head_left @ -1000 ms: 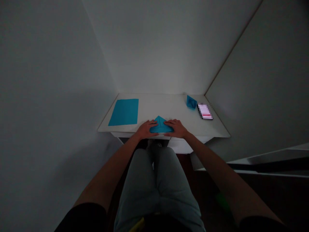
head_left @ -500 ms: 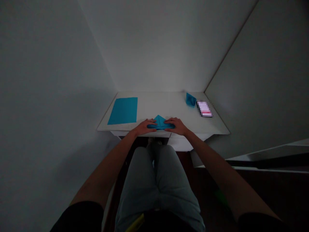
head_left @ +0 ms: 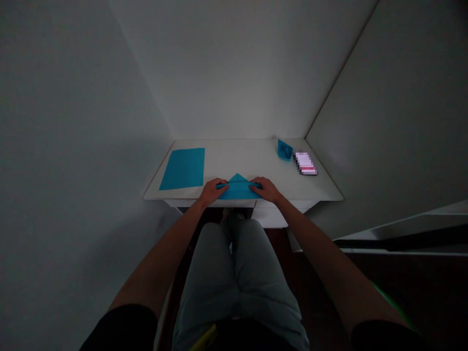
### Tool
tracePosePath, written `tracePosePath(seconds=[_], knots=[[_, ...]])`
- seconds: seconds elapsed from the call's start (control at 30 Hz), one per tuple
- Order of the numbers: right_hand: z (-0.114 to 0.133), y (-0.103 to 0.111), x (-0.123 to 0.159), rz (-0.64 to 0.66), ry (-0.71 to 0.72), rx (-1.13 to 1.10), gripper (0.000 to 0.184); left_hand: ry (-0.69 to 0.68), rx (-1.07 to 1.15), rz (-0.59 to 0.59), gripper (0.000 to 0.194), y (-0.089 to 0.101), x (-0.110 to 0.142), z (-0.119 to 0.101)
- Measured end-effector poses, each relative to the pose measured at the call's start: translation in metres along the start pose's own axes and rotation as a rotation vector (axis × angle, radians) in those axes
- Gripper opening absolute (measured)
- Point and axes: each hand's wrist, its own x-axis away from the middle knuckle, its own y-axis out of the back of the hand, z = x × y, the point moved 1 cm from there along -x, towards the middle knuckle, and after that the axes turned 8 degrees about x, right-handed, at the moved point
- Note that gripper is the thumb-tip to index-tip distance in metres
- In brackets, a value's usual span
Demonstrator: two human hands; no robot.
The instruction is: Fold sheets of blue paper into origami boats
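Note:
A partly folded sheet of blue paper [head_left: 238,190] lies at the front edge of the white desk, between my hands. Its upper part comes to a point, and a wide flat strip runs along the bottom. My left hand [head_left: 213,190] pinches the paper's left end, thumb on top of the strip. At the other end my right hand [head_left: 266,188] grips it the same way, fingers behind and thumb in front. The fingertips behind the paper are partly hidden.
A flat blue sheet [head_left: 183,168] lies at the desk's left. Toward the back right stand a folded blue paper boat [head_left: 284,150] and, beside it, a phone [head_left: 305,163] with a lit, blurred screen. Walls enclose the white desk [head_left: 234,151] at the back and sides.
The bottom strip of the folded paper now shows wide and flat, where it looked narrow before. Both hands have shifted slightly outward, with the thumbs now on the strip.

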Motion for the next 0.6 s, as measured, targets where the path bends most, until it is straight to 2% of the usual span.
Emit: tracePosePath(seconds=[0.07, 0.17, 0.3, 0.43, 0.6], knots=[[-0.004, -0.002, 0.0, -0.028, -0.006, -0.008, 0.036, -0.026, -0.062, -0.044, 0.026, 0.001, 0.002, 0.001], [-0.006, -0.004, 0.001, -0.076, 0.079, 0.035, 0.043, -0.111, -0.144, -0.071, 0.033, -0.001, 0.005, 0.0], [-0.003, -0.004, 0.004, -0.078, 0.167, 0.174, 0.035, -0.257, -0.304, 0.023, 0.031, -0.008, 0.011, -0.008], [0.006, -0.003, 0.01, -0.05, 0.175, 0.262, 0.033, -0.294, -0.395, 0.075, 0.034, -0.009, 0.025, -0.013], [0.015, -0.001, 0.019, 0.012, 0.23, 0.3, 0.068, -0.282, -0.392, 0.05, 0.056, -0.002, 0.045, -0.012]])
